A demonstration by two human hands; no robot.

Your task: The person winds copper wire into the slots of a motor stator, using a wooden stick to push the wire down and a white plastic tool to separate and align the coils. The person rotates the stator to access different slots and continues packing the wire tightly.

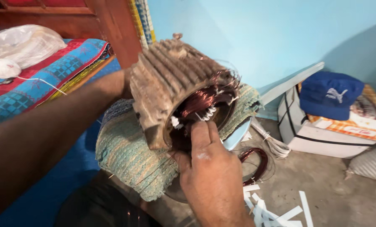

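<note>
Your right hand (211, 172) presses its fingers, uncurled, into the copper windings of a ribbed, rusty motor stator (177, 90) on a green woven cloth (127, 155); your left arm reaches behind it, grip hidden.

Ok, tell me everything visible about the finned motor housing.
The motor housing is a ribbed, dull grey-brown metal cylinder, grimy and worn. It is tilted, open end toward the camera, resting on a greenish woven cloth. Inside sit copper windings with white insulation strips. The right hand has its fingers at the opening; the left arm reaches behind the housing, its hand hidden.
</note>
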